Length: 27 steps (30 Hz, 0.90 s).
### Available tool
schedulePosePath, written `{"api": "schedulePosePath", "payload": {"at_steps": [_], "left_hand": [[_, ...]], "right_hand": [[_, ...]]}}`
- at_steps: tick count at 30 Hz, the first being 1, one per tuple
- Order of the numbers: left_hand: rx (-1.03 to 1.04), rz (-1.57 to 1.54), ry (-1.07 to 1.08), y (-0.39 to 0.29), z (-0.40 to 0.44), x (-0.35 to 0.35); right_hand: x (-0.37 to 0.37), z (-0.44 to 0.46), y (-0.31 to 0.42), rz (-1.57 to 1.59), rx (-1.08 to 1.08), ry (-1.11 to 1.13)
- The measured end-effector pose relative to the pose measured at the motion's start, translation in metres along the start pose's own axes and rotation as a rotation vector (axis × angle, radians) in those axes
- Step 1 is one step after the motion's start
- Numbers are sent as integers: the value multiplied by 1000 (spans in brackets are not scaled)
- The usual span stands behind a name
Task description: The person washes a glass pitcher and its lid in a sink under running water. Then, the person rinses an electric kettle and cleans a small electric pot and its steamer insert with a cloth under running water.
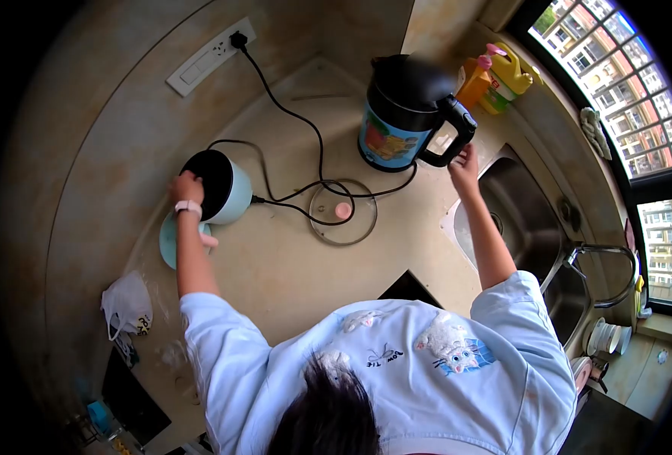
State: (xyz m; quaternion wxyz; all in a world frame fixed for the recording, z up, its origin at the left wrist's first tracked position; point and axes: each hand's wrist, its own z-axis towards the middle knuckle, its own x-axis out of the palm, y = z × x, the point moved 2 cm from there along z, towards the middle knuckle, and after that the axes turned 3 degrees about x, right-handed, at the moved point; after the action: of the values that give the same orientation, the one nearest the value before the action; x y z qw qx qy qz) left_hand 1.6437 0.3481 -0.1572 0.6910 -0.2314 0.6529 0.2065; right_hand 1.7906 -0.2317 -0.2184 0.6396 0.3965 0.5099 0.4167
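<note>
We see the light-blue pot [237, 191] at ten o'clock from the middle of our view, on the counter [275, 265], its dark inside showing; we can't tell whether it stands upright or tilted. Our left hand [186, 187] is at its nine-o'clock side, fingers bent over the rim, but we can't tell whether they pinch it. A cord [290, 206] runs from the pot's four-o'clock side. Just beside the pot, at its seven o'clock, is a blue round piece [169, 241].

At one o'clock stands the jug [393, 133], blue with a black top. Our right hand [465, 163] is at two o'clock, fingers partly bent by the lower end of the jug's black handle [457, 125]; we can't tell how firmly they hold it.

The glass lid [323, 227] with its pink knob lies near the centre, cord across it. Farther out are the wall socket [199, 66] at eleven, bottles [507, 76] between one and two, the sink [529, 201] at three and a white mask [124, 297] at eight.
</note>
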Motion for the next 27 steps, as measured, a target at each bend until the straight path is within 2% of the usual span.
{"api": "schedulePosePath", "payload": {"at_steps": [2,4,6,7,8,9,10,11,12,13,16,17,19,20,22,27], "left_hand": [[-84,239,-111,-13,-27,-44],[-78,293,-61,-14,-40,-56],[-109,337,-148,-30,-52,-65],[-82,309,-246,-49,-60,-69],[76,201,-449,-78,-78,-71],[335,-72,-450,-106,-89,-68],[536,-420,-441,-146,-112,-64],[563,-620,-369,-185,-133,-41],[625,-705,-34,-217,-153,-12],[837,-593,-59,-249,-178,-5],[943,-414,-45,-314,-224,51],[951,-422,-47,-325,-228,70],[755,-217,-50,-340,-231,96],[760,-222,-46,-342,-231,102],[833,-169,10,-336,-219,103],[959,-144,43,-323,-211,106]], "right_hand": [[-14,-4,62,322,-264,217],[-12,-2,97,526,-66,409],[-4,9,81,596,-75,341],[-1,5,87,485,-69,248],[5,0,95,375,-64,154],[12,-6,92,367,-44,65],[17,-14,91,327,-73,11],[20,-23,94,317,-67,5],[24,-31,97,304,-63,-1],[27,-38,100,297,-66,-4],[28,-53,106,179,-31,-45],[28,-55,109,219,-35,-31],[26,-52,110,256,-42,27],[23,-50,111,221,-18,43],[19,-39,100,216,-106,2],[0,1,82,313,-116,142]]}}
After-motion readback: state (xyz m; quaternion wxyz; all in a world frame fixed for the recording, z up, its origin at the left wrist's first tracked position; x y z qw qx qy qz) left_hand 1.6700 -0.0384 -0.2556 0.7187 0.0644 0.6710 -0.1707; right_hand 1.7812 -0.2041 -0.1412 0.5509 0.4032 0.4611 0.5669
